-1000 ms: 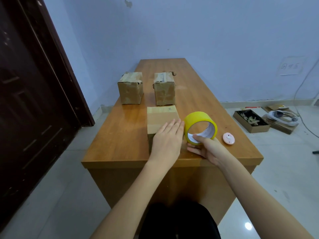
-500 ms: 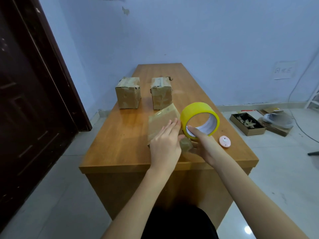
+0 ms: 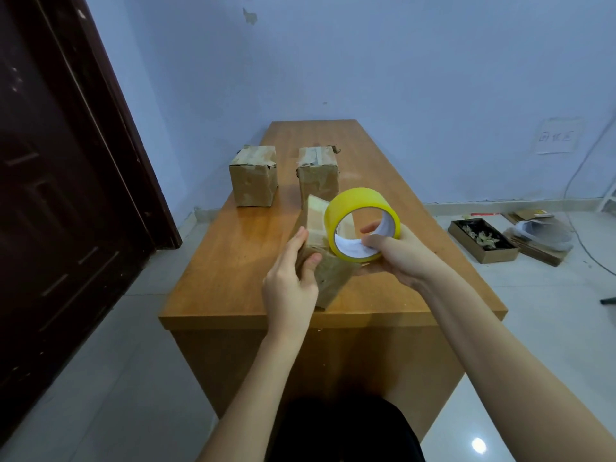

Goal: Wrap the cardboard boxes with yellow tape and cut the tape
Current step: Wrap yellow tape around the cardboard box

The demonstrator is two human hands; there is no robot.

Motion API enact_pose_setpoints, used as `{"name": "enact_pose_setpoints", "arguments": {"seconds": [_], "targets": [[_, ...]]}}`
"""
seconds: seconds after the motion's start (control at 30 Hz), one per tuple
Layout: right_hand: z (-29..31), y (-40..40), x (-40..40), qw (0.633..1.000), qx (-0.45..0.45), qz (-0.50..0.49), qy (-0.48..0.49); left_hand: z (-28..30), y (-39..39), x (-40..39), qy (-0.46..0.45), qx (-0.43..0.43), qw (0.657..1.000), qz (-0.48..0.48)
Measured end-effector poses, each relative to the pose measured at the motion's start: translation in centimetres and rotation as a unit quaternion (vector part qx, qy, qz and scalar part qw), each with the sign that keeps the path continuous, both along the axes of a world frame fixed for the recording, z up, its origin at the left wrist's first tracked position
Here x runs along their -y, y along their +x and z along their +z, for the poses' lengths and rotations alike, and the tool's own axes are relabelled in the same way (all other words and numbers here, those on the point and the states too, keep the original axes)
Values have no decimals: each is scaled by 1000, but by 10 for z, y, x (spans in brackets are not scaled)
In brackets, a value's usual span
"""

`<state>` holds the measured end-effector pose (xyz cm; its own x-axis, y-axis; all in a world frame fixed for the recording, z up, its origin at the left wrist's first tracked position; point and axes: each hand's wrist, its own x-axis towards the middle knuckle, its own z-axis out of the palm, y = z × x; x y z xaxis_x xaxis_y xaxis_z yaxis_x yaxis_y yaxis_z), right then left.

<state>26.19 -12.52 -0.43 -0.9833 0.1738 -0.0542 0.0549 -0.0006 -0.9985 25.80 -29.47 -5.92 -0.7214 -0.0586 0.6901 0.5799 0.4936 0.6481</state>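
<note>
A dark brown wooden door (image 3: 60, 181) fills the left side of the view, set against a pale blue wall (image 3: 383, 61). A long orange-brown wooden table (image 3: 233, 268) runs away from the person toward that wall. Toward its far end stand two small, worn brown cardboard boxes, one on the left (image 3: 254, 176) and one on the right (image 3: 317, 171), side by side with a gap between them. Nearer the person, the left hand (image 3: 290, 278) holds a third small brown cardboard box (image 3: 325, 261) tilted, its lower corner at the table's near edge; the thumb lies curled across the face turned toward the person and the fingers reach up along the box's left side, so the grip is closed around the box. Just to the right, touching the box's upper part, is a wide roll of yellow tape (image 3: 361, 208) with a white inner core, held upright so that its hole faces the person. The right hand (image 3: 398, 253) pinches the roll, the thumb inside the core and the other fingers behind it. On the tiled floor (image 3: 550, 311) to the right lie a shallow dark open cardboard tray of scraps (image 3: 482, 240) and a pile of flat cardboard sheets with a clear plastic bag on top (image 3: 541, 238).
</note>
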Motion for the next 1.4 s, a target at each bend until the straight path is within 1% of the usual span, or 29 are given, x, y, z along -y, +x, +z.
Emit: {"name": "enact_pose_setpoints", "arguments": {"seconds": [0.2,0.3,0.4,0.47,0.53,0.7,0.8,0.9,0.97,1.07,1.23,1.4], "targets": [[8,-1,11,994,6,-21,104,-2,0,3,-9,-20,1000,16],[15,-2,17,989,4,-23,146,-4,0,4,11,-11,1000,11],[15,-6,25,983,3,-1,184,-10,-3,9,39,11,999,6],[14,-9,31,981,1,17,192,-14,-4,14,44,9,999,5],[16,-13,36,981,-6,30,192,-16,-4,17,51,8,999,12],[26,-15,40,967,-15,82,242,-20,-4,14,95,24,995,35],[30,-12,35,967,-3,103,233,-20,-5,14,100,25,994,30],[40,-6,22,976,0,87,199,-20,-4,16,105,24,994,27],[44,0,10,975,-5,70,209,-20,-4,16,98,19,995,24],[35,7,2,972,11,48,229,-21,-5,16,85,14,996,25],[7,2,17,989,7,32,144,-24,-6,18,59,24,998,25],[-2,-2,28,997,-10,28,68,-24,-5,19,49,18,998,24]]}}
